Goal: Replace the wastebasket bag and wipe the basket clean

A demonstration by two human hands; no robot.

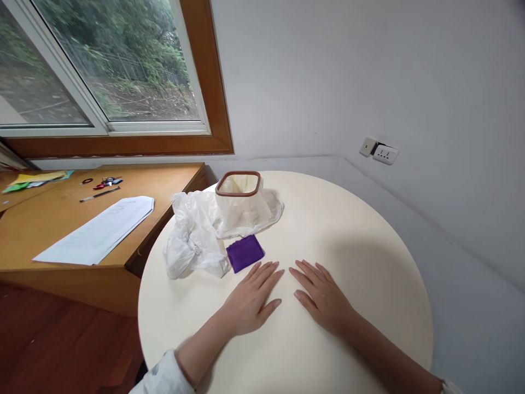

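Note:
Both my hands lie flat, palms down, on a round cream table. My left hand has its fingers stretched out, tips close to a folded purple cloth, and holds nothing. Just to its right, my right hand rests with fingers spread and nothing in it. Beyond the cloth stands a small bin with a brown rim, lined with a whitish plastic bag that spreads over its outside. A crumpled white plastic bag lies to the left of the cloth.
At the left, a wooden desk adjoins the table. On it are white papers, a pen, a bunch of keys and coloured papers. A window is above. Wall sockets are at the right.

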